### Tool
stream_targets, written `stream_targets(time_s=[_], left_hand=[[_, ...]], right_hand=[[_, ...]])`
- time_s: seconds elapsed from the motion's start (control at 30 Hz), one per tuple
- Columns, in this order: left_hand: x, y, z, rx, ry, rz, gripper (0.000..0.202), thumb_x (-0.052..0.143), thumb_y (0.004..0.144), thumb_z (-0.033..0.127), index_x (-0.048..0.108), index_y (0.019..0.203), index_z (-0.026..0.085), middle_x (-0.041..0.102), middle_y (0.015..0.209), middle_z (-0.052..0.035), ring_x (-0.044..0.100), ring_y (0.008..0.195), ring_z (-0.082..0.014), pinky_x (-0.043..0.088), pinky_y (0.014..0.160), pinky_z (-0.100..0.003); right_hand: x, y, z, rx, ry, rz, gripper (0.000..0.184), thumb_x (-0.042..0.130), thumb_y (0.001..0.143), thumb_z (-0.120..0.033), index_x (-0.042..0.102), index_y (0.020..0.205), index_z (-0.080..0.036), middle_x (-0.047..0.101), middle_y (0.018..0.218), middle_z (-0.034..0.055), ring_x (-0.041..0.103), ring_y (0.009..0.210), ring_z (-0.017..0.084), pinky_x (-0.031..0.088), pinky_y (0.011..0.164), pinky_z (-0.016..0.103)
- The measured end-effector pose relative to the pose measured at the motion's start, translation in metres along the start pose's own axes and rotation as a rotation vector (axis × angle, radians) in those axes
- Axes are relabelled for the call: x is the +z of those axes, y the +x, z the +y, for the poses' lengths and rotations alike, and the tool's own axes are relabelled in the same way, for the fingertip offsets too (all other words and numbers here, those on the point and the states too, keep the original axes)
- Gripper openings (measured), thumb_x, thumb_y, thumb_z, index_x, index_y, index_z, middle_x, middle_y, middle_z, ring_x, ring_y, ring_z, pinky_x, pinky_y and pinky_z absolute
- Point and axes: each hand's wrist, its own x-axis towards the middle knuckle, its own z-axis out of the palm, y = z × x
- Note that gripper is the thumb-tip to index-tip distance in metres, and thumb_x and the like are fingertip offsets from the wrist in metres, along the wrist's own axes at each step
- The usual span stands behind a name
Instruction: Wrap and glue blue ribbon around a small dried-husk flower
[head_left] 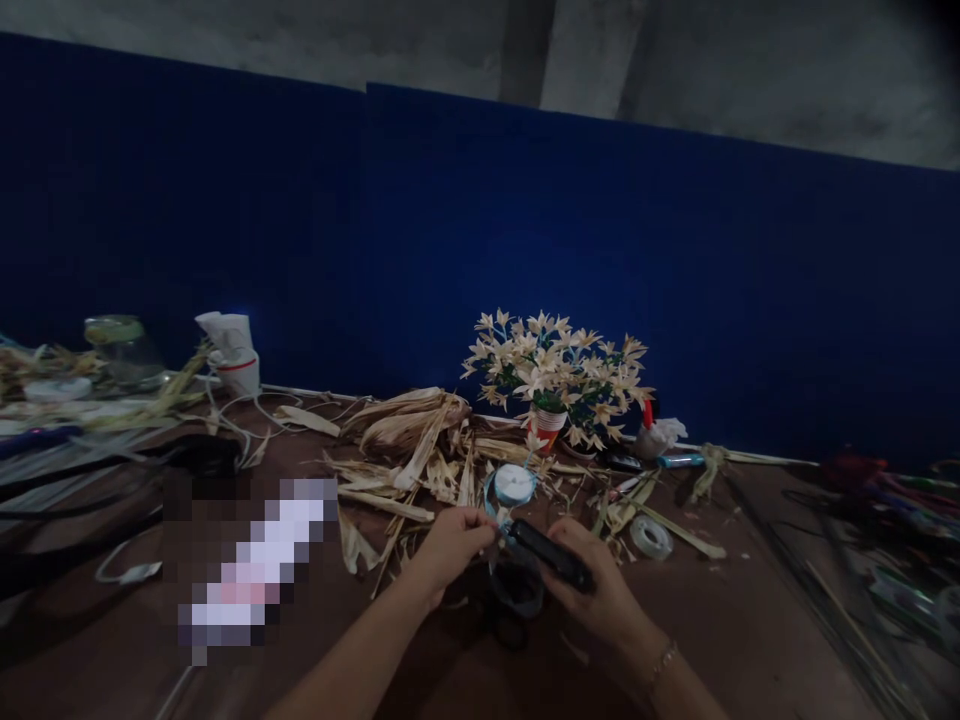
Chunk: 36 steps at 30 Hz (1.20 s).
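My left hand (450, 545) is closed in a pinch on a thin pale strip that runs up to a light blue tape roll (514, 485) just above it. My right hand (592, 590) is wrapped round a black tool (551, 553), whose tip points left at the pinched strip. A dark roll (517, 590) lies on the brown table (750, 630) under both hands. Dried corn husks (412, 430) are heaped just beyond them.
A cup of husk flowers (555, 375) stands behind the hands. A clear tape roll (650, 537) lies to the right, a white device with cables (236, 360) and a glass jar (124, 350) at the left. Wires and sticks (885, 560) crowd the right edge. A blue partition (480, 250) backs the table.
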Motion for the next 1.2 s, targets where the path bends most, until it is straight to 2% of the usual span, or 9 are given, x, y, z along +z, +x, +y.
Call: stream_targets(time_s=[0.53,0.77,0.97,1.2], left_hand=[[0.0,0.0016,-0.0034,-0.014,-0.033,-0.033,0.011,0.053,0.057,0.024,0.055,0.06,0.013,0.045,0.044,0.0063,0.037,0.043,-0.0072,0.026,0.046,-0.019],[-0.0008,0.0021,-0.0042,-0.007,-0.023,-0.032,0.013,0.054,0.057,0.025,0.056,0.06,0.013,0.048,0.046,0.0053,0.039,0.045,-0.0078,0.027,0.047,-0.019],[0.0001,0.0011,-0.0015,-0.023,-0.048,-0.03,0.013,0.055,0.057,0.025,0.055,0.059,0.013,0.046,0.044,0.006,0.036,0.042,-0.0067,0.024,0.045,-0.019],[0.0005,-0.001,0.0022,-0.008,-0.032,-0.029,0.012,0.054,0.057,0.024,0.055,0.059,0.012,0.047,0.045,0.0056,0.037,0.044,-0.007,0.025,0.046,-0.019]], right_hand=[[0.0031,-0.002,0.0037,0.017,-0.011,0.019,0.006,0.051,0.067,-0.013,0.05,0.069,-0.018,0.049,0.071,0.0008,0.047,0.065,0.013,0.037,0.056,0.022],[0.0037,-0.0017,0.0036,0.018,-0.015,0.021,0.006,0.052,0.067,-0.012,0.051,0.065,-0.018,0.049,0.072,0.0012,0.048,0.064,0.013,0.038,0.056,0.022],[0.0036,-0.0021,0.0043,0.033,-0.015,-0.02,0.008,0.051,0.067,-0.011,0.049,0.064,-0.018,0.047,0.072,0.0009,0.047,0.063,0.012,0.037,0.056,0.022],[0.0038,-0.0027,0.0062,0.002,-0.031,-0.002,0.007,0.051,0.067,-0.012,0.048,0.063,-0.018,0.048,0.071,0.0008,0.047,0.063,0.013,0.037,0.056,0.022]])
